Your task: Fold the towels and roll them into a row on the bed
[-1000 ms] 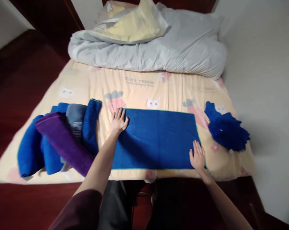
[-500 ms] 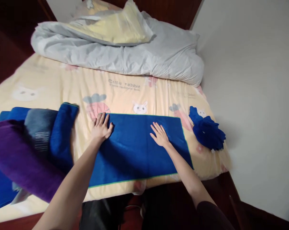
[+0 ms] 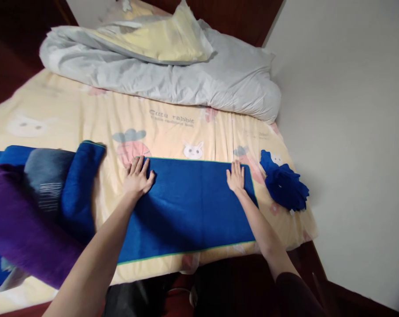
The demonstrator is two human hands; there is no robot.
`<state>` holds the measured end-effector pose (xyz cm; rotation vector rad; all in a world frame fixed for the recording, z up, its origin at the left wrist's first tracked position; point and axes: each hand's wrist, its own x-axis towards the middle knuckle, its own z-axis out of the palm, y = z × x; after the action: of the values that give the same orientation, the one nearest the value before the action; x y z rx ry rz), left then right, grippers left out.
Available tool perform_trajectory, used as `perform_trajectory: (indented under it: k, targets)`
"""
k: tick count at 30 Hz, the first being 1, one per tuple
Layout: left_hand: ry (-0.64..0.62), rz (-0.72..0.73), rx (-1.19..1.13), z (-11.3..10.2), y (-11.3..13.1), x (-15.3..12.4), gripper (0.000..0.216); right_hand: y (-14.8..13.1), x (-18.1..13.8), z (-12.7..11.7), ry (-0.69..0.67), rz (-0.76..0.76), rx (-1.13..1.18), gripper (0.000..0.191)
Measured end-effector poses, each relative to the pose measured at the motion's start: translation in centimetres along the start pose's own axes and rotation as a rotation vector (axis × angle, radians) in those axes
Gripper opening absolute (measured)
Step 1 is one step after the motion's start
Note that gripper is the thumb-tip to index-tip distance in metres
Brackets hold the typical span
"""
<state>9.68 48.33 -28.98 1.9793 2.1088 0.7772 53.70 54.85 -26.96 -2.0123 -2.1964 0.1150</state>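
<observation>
Two bare hands are pressed palm-down on a blue towel (image 3: 193,202) that is spread flat across the bed (image 3: 173,130), along its near edge and closer to the near right corner. The left hand (image 3: 137,178) is laid on the towel's far left corner, with the fingers straight, slightly fanned and pointed toward the head of the bed; nothing is gripped. The left forearm is stretched out long and bare from the lower left, crossing the towel's left end. The right hand (image 3: 236,177) is set flat at the towel's far right corner, fingers extended and held fairly close together, likewise holding nothing. The right arm is reached forward from a dark sleeve at the lower right and is nearly straight. The towel's thin green border is seen along its far and near sides, and no folds are visible on its surface.

A crumpled blue cloth (image 3: 285,187) is left just beside the towel, near the right edge of the bed. Toward the left edge, a rolled blue towel (image 3: 82,185), a grey striped towel (image 3: 46,176) and a purple towel (image 3: 24,237) are heaped together, blurred. A grey duvet (image 3: 186,83) is bunched across the far end of the bed, with a yellow pillow (image 3: 166,42) resting on it.
</observation>
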Motion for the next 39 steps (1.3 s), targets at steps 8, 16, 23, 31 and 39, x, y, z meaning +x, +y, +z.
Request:
perform_trajectory:
  k: [8, 16, 23, 31, 39]
  targets:
    - [-0.003, -0.008, 0.0, 0.2, -0.2, 0.0, 0.07, 2.9, -1.7, 0.1, -0.089, -0.132, 0.073, 0.066]
    - [-0.003, -0.022, -0.036, -0.1, 0.2, 0.0, 0.071, 8.4, -3.9, -2.7, -0.081, -0.014, -0.054, 0.068]
    - [-0.033, -0.038, -0.007, -0.3, 0.5, 0.0, 0.07, 10.1, -20.6, -2.0, 0.023, -0.061, -0.071, 0.065]
    - [-0.069, -0.023, 0.052, -0.3, 0.2, 0.0, 0.07, 10.8, -24.9, -2.2, 0.075, 0.026, -0.087, 0.063]
    - [-0.038, 0.035, 0.078, -1.0, 1.1, -1.0, 0.072, 10.4, -24.8, -2.6, 0.042, 0.073, -0.074, 0.066]
